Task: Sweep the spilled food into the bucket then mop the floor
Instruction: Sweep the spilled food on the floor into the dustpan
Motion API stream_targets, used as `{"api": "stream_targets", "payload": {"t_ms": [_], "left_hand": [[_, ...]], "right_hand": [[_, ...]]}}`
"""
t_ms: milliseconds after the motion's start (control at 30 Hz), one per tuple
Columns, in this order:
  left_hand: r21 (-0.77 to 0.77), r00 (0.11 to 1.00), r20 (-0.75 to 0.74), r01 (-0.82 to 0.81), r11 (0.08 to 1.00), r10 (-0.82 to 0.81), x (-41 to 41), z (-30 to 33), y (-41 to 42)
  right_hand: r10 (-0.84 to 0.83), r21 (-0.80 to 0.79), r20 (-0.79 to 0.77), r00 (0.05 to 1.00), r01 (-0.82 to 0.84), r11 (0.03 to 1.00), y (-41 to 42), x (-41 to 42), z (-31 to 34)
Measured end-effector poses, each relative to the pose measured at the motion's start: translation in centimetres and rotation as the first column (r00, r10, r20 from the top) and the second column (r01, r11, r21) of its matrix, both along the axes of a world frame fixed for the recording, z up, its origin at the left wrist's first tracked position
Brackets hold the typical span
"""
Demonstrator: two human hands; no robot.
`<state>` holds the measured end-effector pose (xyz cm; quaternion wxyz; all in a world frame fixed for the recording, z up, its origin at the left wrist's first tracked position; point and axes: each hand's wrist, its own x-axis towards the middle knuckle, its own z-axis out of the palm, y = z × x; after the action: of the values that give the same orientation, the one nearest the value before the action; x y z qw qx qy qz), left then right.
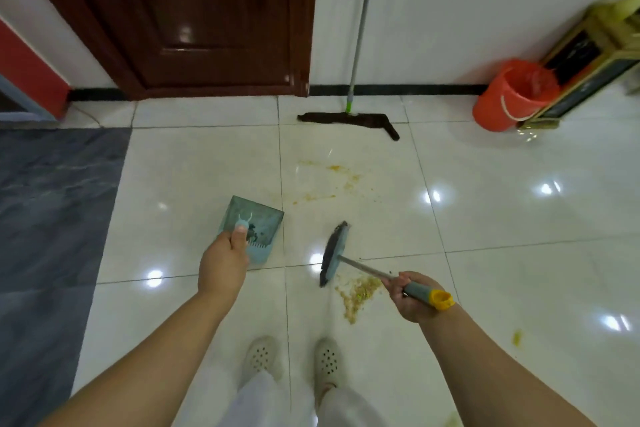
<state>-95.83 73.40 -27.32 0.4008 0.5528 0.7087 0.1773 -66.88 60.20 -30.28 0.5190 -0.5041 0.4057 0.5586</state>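
My left hand [221,262] grips the handle of a teal dustpan [254,227] held just above the white tiles, with dark bits inside it. My right hand [408,296] holds the grey and yellow handle of a small teal broom [334,253], its head tilted off the floor. A pile of spilled yellowish food [358,296] lies on the tile just right of the broom head, under the handle. Orange smears [332,180] stain the tile farther ahead. An orange bucket [512,95] stands by the far wall at right. A flat mop [349,120] leans on the wall.
A dark brown door [194,17] fills the far left wall. A grey mat [52,218] covers the floor at left. A gold-framed stand [588,59] sits beside the bucket. Small food spots [517,337] lie at right. My two shoes [294,357] stand on the tiles below.
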Motion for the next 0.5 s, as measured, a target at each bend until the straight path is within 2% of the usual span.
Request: {"api": "stream_targets", "payload": {"t_ms": [300,500], "left_hand": [[-0.002,0.985,0.057,0.162,0.987,-0.161,-1.0,0.6,2.2],[-0.003,0.971,0.041,0.237,0.971,-0.237,-1.4,1.0,3.4]], "right_hand": [[-0.197,0.044,0.067,0.978,0.194,0.980,-2.5,-4.2,1.7],[-0.142,0.084,-0.028,0.989,0.144,0.986,-0.6,-8.3,2.8]]}}
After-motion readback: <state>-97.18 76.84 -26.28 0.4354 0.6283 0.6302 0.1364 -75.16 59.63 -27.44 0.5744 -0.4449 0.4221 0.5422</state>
